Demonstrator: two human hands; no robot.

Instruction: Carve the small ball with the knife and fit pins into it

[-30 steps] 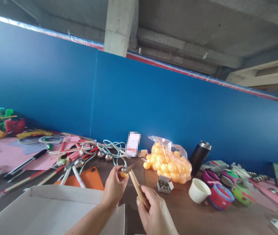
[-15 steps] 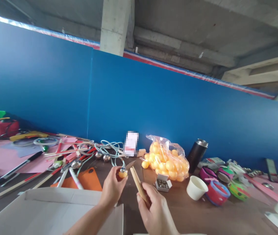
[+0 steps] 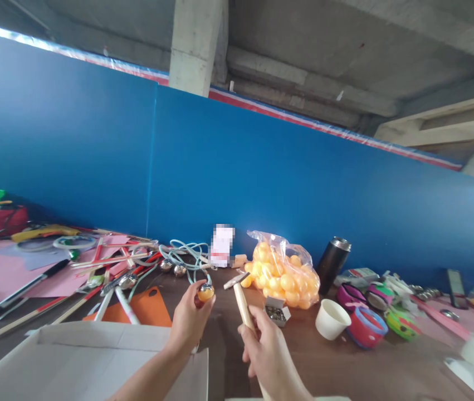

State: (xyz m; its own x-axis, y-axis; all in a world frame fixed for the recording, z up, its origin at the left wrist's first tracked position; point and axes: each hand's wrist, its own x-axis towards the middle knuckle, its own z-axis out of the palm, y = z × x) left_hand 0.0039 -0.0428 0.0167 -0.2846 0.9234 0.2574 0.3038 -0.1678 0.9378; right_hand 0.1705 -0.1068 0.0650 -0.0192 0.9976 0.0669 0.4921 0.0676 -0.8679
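The left hand (image 3: 189,316) pinches a shiny ball (image 3: 206,292) and the right hand (image 3: 269,346) grips a hammer (image 3: 242,303) nearby; tapping seems the step, next calling for careful aim.

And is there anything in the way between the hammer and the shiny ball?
Nothing that I can see. The hammer, in the right hand, is apart from the shiny ball in the left hand; only brown tabletop shows in the gap between them.

Hammer handle (image 3: 242,303) partly hidden in right hand (image 3: 269,348); white box (image 3: 94,362) cut off below; white rectangle (image 3: 221,245) pixelated.
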